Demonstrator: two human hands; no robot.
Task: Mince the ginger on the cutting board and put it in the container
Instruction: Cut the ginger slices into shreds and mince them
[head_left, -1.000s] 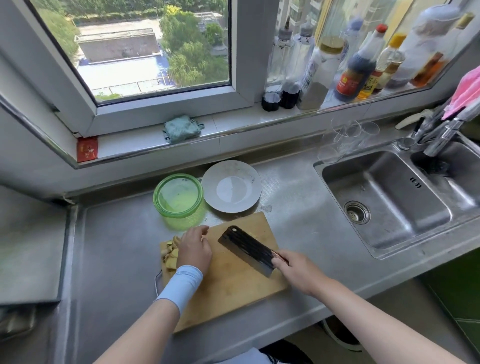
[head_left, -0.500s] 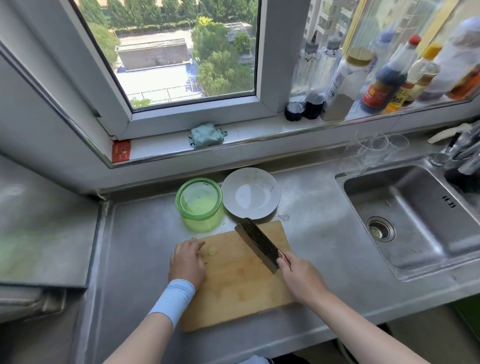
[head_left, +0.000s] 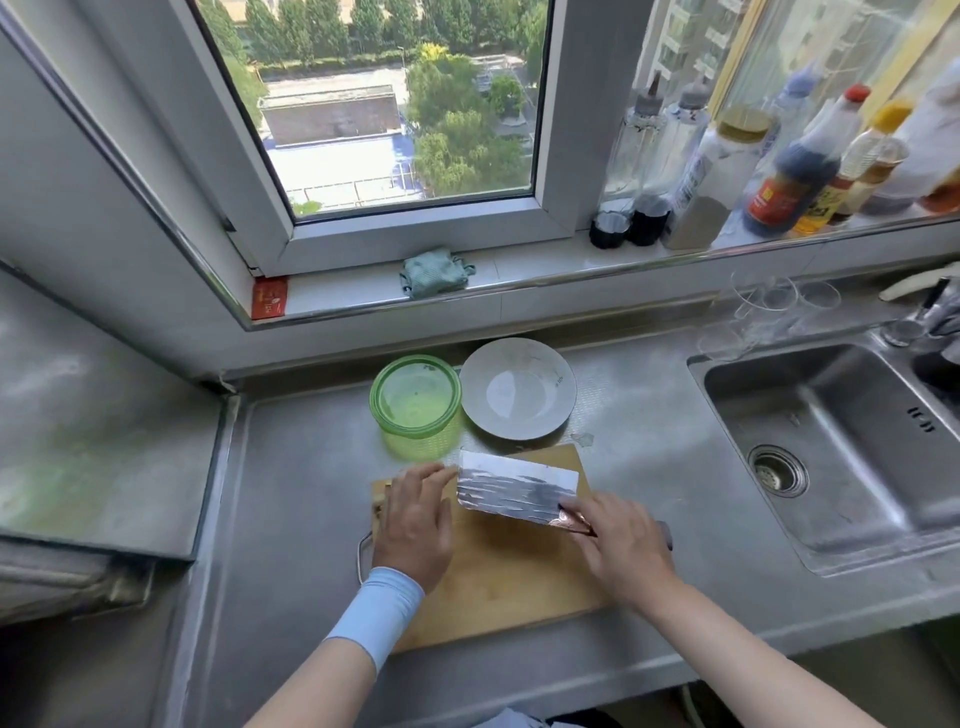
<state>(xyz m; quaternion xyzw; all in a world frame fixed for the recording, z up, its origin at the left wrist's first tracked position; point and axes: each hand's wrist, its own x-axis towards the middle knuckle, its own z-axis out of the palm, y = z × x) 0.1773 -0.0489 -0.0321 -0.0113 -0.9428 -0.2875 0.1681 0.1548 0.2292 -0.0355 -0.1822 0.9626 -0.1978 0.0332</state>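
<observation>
A wooden cutting board (head_left: 514, 582) lies on the steel counter. My right hand (head_left: 621, 545) grips the handle of a cleaver (head_left: 514, 491), whose broad blade lies nearly flat over the board's far part. My left hand (head_left: 418, 519) rests palm down on the board's left side, fingers straight, fingertips by the blade's left end. A bit of ginger (head_left: 379, 506) shows at the board's left edge; the rest is hidden under my hand. A green container (head_left: 415, 405) stands open just behind the board.
A grey plate (head_left: 518, 395) sits right of the container. The sink (head_left: 841, 441) lies to the right, with clear glasses (head_left: 769, 312) behind it. Bottles (head_left: 779, 171) line the windowsill, along with a green cloth (head_left: 434, 273). A raised steel surface (head_left: 98, 441) is at the left.
The cleaver has turned from standing on edge to lying flat with its broad side up. My left hand has shifted right towards the blade. The camera has tilted.
</observation>
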